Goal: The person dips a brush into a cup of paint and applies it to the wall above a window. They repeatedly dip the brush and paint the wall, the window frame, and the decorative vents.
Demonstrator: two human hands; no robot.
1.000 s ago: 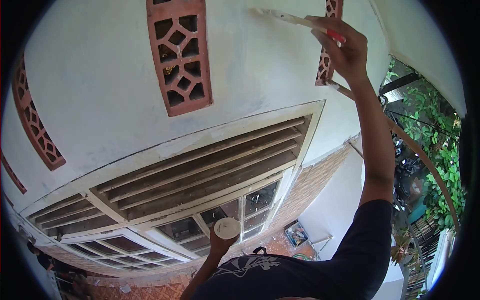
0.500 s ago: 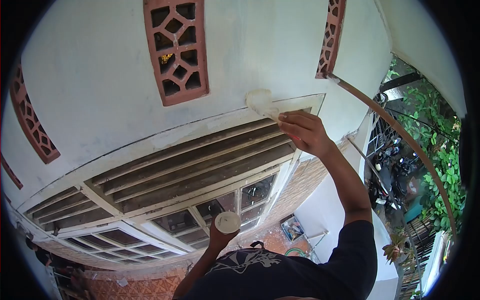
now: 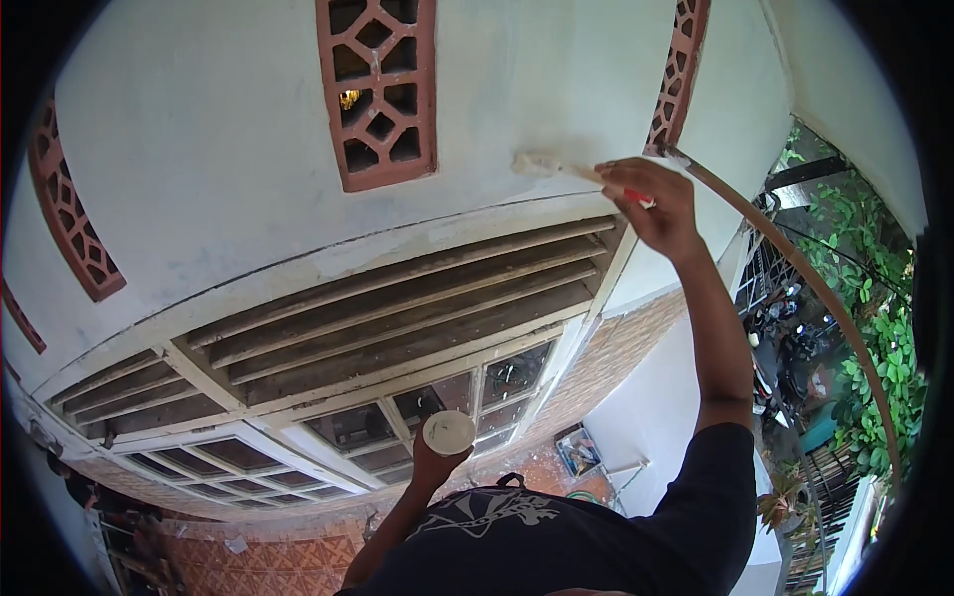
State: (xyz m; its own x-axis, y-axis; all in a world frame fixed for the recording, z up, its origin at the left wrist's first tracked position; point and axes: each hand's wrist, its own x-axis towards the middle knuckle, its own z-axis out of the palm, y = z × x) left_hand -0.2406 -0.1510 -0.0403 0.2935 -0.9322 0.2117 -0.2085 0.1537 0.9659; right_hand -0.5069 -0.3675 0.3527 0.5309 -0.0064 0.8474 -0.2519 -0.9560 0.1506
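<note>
My right hand (image 3: pixel 651 204) is raised in front of the pale wall (image 3: pixel 497 109), closed round a paint brush (image 3: pixel 547 167) with a red part on its handle. The brush's light, paint-covered head lies against the wall, or very near it, above the window frame. Lower down, my left hand (image 3: pixel 434 462) grips a small round tub (image 3: pixel 449 433) with a whitish top; whether that is paint or a lid I cannot tell.
A reddish vent block (image 3: pixel 383 179) is set in the wall left of the brush. Below are wooden louvres (image 3: pixel 417 283) and paned windows (image 3: pixel 427 402). A brown pole (image 3: pixel 795 253) curves down at the right. On the tiled floor stands a box (image 3: pixel 577 452).
My right hand has moved up and to the right with the brush, whose head has gone from the frame's edge to higher on the wall. The view has shifted slightly.
</note>
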